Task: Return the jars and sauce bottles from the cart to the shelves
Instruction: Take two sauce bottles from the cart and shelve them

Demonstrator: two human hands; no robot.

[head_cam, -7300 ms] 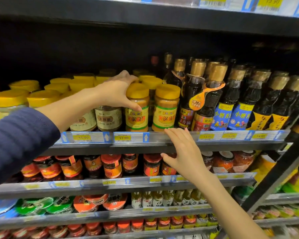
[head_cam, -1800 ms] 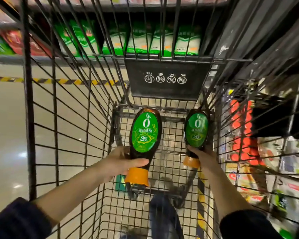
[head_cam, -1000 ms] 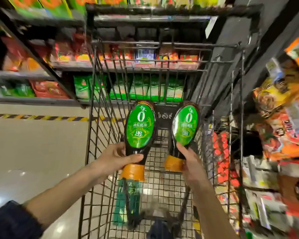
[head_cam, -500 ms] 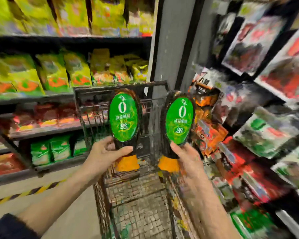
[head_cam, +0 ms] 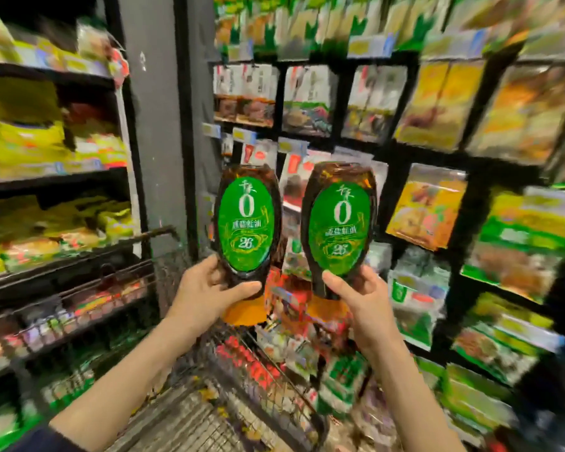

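I hold two dark squeeze sauce bottles with oval green labels and orange caps, caps pointing down. My left hand (head_cam: pixel 206 295) grips the left sauce bottle (head_cam: pixel 246 223) round its narrow lower part. My right hand (head_cam: pixel 361 300) grips the right sauce bottle (head_cam: pixel 339 223) the same way. Both bottles are raised side by side at chest height, above the wire cart (head_cam: pixel 216 409), whose basket shows low in the view. The picture is blurred by head motion.
Shelves of yellow and green packets (head_cam: pixel 46 151) stand on the left behind a grey pillar (head_cam: pixel 157 141). Hanging packets on black racks (head_cam: pixel 437 151) fill the right side. The cart's wire rim (head_cam: pixel 79 265) runs in front of the left shelves.
Both hands lifted the two bottles out of the cart and higher. The view swung up and to the right, from the cart basket toward the racks of hanging packets.
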